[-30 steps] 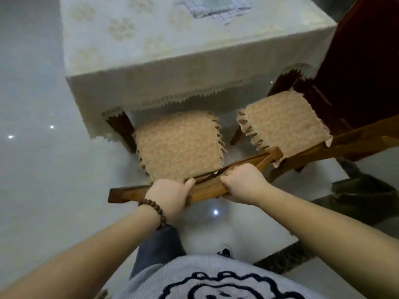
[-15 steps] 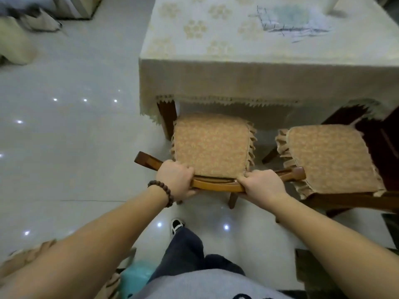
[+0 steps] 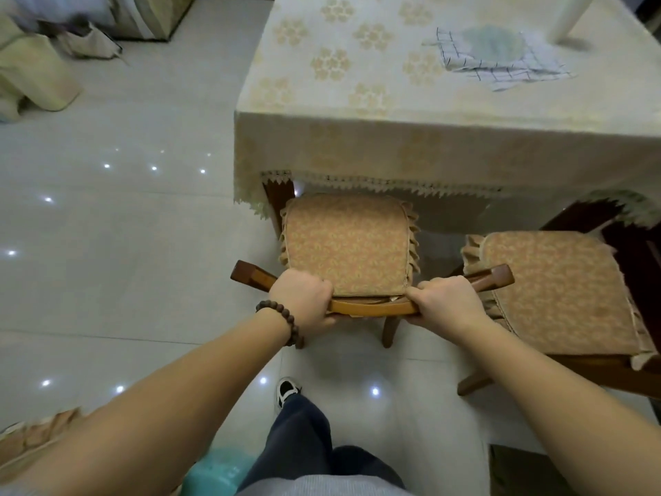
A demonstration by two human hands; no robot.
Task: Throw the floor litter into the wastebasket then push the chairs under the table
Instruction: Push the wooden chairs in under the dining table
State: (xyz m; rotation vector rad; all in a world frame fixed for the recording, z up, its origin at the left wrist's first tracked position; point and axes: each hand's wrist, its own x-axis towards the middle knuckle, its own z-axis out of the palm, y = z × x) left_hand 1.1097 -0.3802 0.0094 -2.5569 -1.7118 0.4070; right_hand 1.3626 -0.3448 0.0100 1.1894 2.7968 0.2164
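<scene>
A wooden chair with a tan patterned cushion (image 3: 348,245) stands in front of me, its seat front at the hanging edge of the tablecloth. My left hand (image 3: 302,302) and my right hand (image 3: 445,298) both grip the curved wooden top rail (image 3: 372,308) of its backrest. The table (image 3: 393,137) wears a cream floral cloth with a lace hem. A second chair with the same cushion (image 3: 558,291) stands to the right, farther out from the table. No litter shows on the floor.
A checked cloth (image 3: 500,59) lies on the table top. A teal object (image 3: 214,474) and another cushioned seat (image 3: 32,438) sit at the bottom left. Beige fabric (image 3: 32,73) lies on the pale tiled floor at the far left. My shoe (image 3: 287,390) stands behind the chair.
My view has swung so the table faces me squarely. The chair in my hands has straightened to the table and sits closer to the cloth's hem. Both hands keep their grip.
</scene>
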